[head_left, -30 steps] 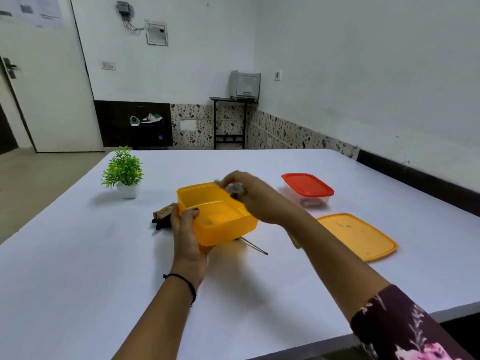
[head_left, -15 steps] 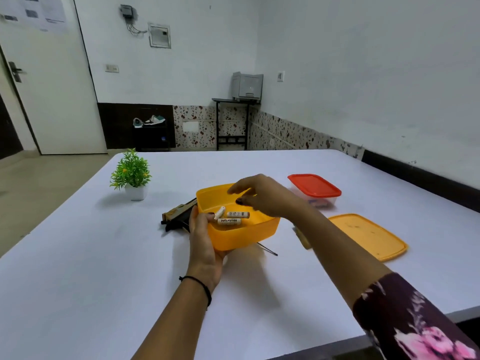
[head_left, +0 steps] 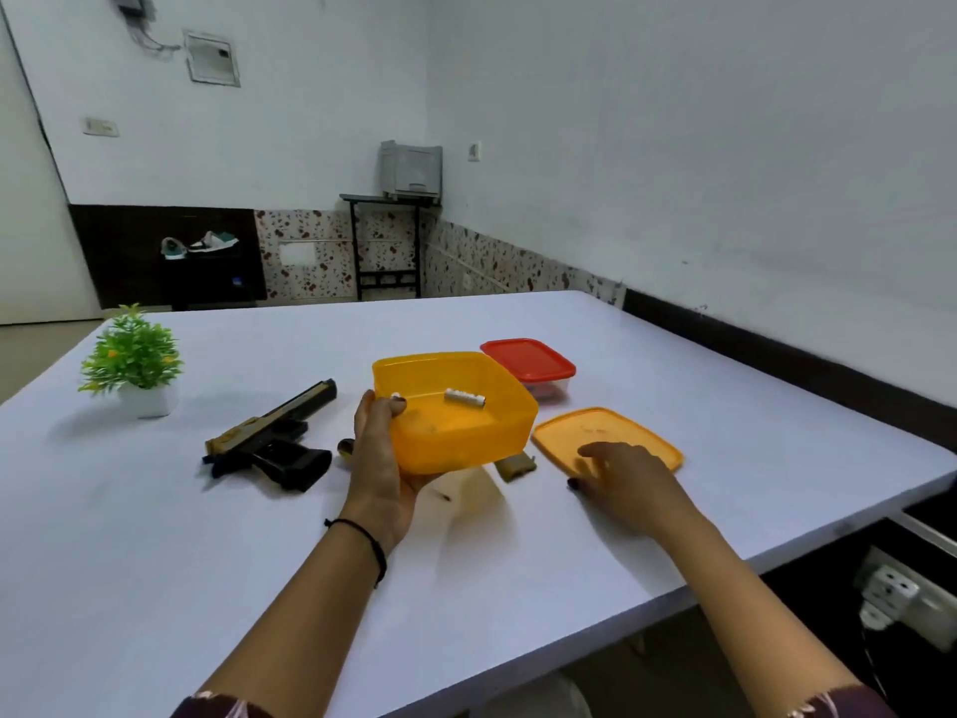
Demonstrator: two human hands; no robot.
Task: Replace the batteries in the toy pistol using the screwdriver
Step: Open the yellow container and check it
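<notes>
Grips the orange box (head_left: pixel 455 437) by its near-left corner in the left hand (head_left: pixel 380 469), a battery (head_left: pixel 465 398) loose inside. Holds the right hand (head_left: pixel 621 484) spread and empty at the near edge of the lid (head_left: pixel 606 432). Has the toy pistol (head_left: pixel 274 437) flat on the counter (head_left: pixel 155 536), left of the box.

the left hand (head_left: pixel 380 458) gripped the near wall of the orange tub (head_left: pixel 455 437), thumb over its rim, holding it just above the white table (head_left: pixel 155 536). a battery (head_left: pixel 465 397) lay inside. the right hand (head_left: pixel 621 484) hovered, fingers loosely spread, at the near edge of the orange lid (head_left: pixel 621 432). the toy pistol (head_left: pixel 274 443) lay to the left, near a potted plant (head_left: pixel 132 360).
</notes>
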